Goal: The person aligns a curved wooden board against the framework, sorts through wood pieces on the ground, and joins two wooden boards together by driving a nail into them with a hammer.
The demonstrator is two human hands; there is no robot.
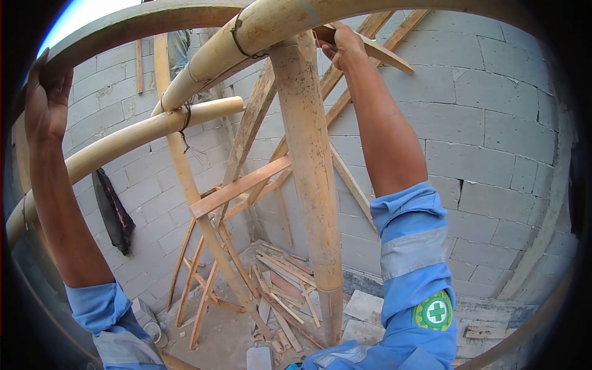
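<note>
Both my arms are raised at either side of a bamboo frame. My left hand [48, 102] reaches up at the left, its fingers curled over the edge of a long wooden board [139, 26]. My right hand [341, 46] is closed around a shorter visible length of wooden plank [390, 57], just right of the upright bamboo post [308, 166]. The thick bamboo pole [246, 37] crosses in front, so I cannot tell whether both hands hold one board. Dark wire ties [237, 37] wrap the pole.
A lower bamboo pole [123, 140] is tied below. Slanting timber props [246, 129] and a crosspiece [240, 187] stand behind. Wood scraps [287, 277] litter the floor by a grey block wall [475, 148]. A dark garment [114, 209] hangs at left; a bucket [155, 335] stands below.
</note>
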